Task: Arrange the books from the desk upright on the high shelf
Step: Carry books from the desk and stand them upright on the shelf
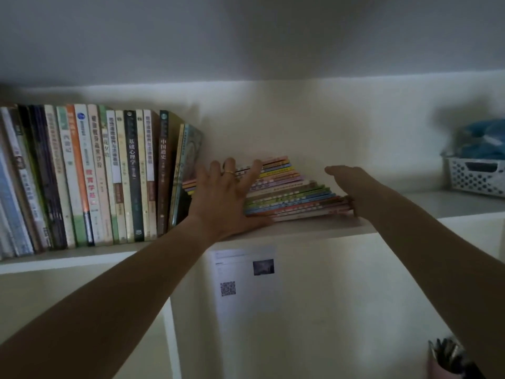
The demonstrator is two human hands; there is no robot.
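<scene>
Up high, shelf (300, 228) holds slumped thin books (289, 192), hands flanking

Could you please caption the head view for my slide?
Both hands, left and right, tip slanted thin books on the shelf.

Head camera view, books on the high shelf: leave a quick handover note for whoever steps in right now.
Left hand: open, fingers spread flat against the thin colourful books.
Right hand: at the pile's right end; grip not visible.
Those books lean steeply, almost flat, on the high shelf.
Done: upright row of books stands at left.
Left: tip the leaning pile upright against the row.
</scene>
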